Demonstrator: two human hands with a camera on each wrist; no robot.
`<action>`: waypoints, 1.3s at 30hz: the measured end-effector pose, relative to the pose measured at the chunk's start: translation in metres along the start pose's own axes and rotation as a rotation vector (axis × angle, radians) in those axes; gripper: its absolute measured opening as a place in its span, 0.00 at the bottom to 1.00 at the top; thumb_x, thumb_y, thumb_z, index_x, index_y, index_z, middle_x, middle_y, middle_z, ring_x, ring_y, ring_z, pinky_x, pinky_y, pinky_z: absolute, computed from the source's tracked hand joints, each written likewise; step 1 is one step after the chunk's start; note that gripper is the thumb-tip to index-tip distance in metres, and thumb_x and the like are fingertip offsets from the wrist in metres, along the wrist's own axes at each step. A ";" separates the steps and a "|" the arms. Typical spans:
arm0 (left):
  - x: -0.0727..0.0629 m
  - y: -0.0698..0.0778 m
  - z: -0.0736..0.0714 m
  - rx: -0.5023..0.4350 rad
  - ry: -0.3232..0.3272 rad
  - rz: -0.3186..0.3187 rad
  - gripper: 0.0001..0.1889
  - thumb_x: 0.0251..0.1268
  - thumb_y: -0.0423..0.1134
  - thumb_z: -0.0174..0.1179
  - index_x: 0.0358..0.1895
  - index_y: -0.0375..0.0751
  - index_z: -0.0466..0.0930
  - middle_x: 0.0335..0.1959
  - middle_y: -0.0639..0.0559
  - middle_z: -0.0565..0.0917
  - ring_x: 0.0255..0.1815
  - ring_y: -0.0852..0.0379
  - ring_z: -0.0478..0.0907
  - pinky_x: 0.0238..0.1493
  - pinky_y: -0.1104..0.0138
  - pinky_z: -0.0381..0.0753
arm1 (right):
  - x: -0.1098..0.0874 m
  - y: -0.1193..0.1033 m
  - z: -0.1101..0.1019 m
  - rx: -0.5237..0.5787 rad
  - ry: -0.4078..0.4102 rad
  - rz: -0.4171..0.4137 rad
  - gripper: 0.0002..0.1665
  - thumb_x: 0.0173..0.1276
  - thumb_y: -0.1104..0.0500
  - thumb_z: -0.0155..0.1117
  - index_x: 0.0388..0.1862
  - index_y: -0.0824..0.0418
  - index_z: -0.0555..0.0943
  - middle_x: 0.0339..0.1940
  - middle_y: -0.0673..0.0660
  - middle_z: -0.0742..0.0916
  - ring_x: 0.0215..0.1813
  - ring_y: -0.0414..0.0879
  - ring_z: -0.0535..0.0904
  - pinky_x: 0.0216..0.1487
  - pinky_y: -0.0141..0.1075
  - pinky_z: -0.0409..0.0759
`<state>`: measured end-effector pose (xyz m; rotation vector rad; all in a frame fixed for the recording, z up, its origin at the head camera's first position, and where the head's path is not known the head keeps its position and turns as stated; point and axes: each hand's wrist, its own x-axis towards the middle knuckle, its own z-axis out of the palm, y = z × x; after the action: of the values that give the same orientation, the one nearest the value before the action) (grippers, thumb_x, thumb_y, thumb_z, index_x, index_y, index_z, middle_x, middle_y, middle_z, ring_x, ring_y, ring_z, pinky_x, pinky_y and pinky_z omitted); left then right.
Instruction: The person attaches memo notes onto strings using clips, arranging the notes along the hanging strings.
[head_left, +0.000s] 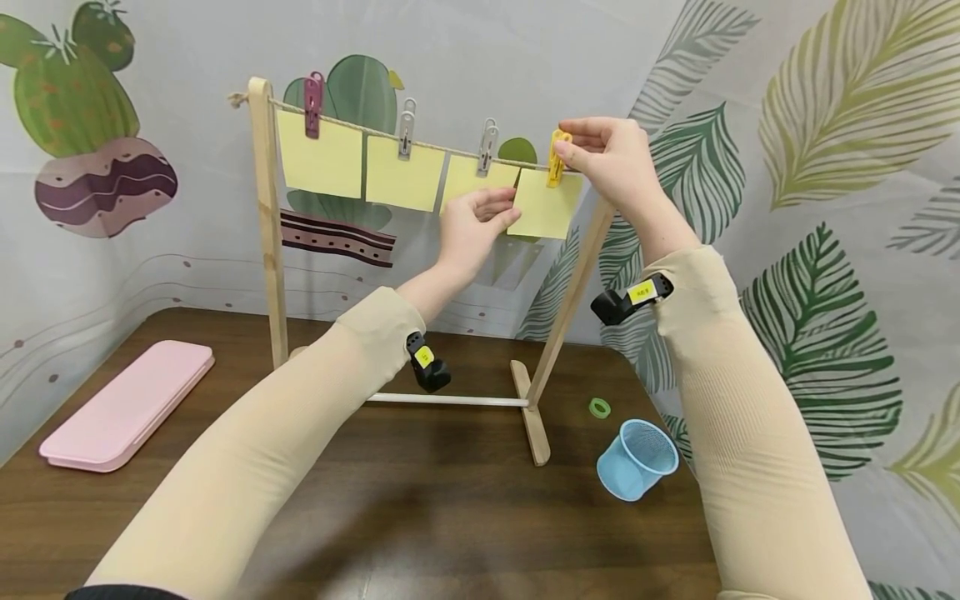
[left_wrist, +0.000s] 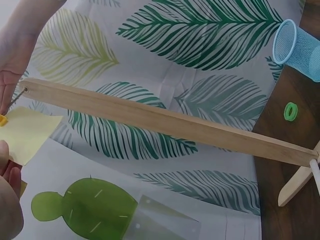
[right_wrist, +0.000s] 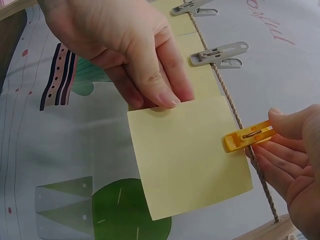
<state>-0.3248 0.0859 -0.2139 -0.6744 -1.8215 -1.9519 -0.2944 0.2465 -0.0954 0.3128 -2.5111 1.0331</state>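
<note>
My right hand pinches a yellow clothespin by its handle ends, thumb on the near side. The clothespin's jaws lie over the twine and the top of a pale yellow sticky note. This note hangs rightmost in the head view. My left hand pinches its left edge between thumb and fingers. Just left of it, another yellow note hangs from a grey clothespin, partly hidden by my left hand. Farther left hang notes under a second grey clothespin and a purple clothespin.
A wooden frame carries the twine, with a white bar across its base. On the brown table are a pink case at left, and a green ring and a blue mesh cup at right.
</note>
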 end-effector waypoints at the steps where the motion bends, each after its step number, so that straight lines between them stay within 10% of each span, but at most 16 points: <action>1: 0.000 -0.001 -0.001 -0.001 0.001 0.000 0.16 0.62 0.31 0.66 0.53 0.30 0.82 0.49 0.38 0.86 0.50 0.50 0.85 0.50 0.70 0.82 | 0.000 0.000 0.000 -0.002 0.004 0.000 0.27 0.70 0.51 0.63 0.65 0.61 0.77 0.61 0.62 0.83 0.60 0.45 0.81 0.60 0.34 0.78; 16: -0.005 -0.011 -0.015 -0.015 0.025 0.003 0.16 0.61 0.32 0.67 0.52 0.31 0.83 0.46 0.37 0.87 0.49 0.49 0.86 0.52 0.68 0.82 | 0.001 0.006 0.008 0.145 0.164 -0.144 0.26 0.69 0.60 0.64 0.66 0.62 0.75 0.61 0.60 0.82 0.61 0.44 0.80 0.63 0.32 0.75; 26: -0.022 -0.017 -0.030 -0.045 0.045 -0.013 0.13 0.66 0.38 0.64 0.47 0.32 0.85 0.40 0.38 0.88 0.35 0.59 0.86 0.47 0.67 0.84 | -0.011 0.021 0.018 0.376 0.437 -0.310 0.04 0.68 0.67 0.62 0.38 0.61 0.83 0.30 0.44 0.84 0.36 0.37 0.81 0.44 0.27 0.78; 39: -0.064 -0.038 -0.062 0.037 0.035 0.032 0.11 0.66 0.37 0.63 0.42 0.31 0.86 0.35 0.37 0.88 0.36 0.52 0.87 0.43 0.71 0.84 | -0.066 0.063 0.069 0.543 0.394 -0.389 0.03 0.65 0.71 0.60 0.35 0.73 0.80 0.27 0.42 0.85 0.32 0.38 0.80 0.38 0.29 0.79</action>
<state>-0.3004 0.0246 -0.2852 -0.6498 -1.8112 -1.8928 -0.2772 0.2449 -0.2088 0.6495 -1.7065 1.4256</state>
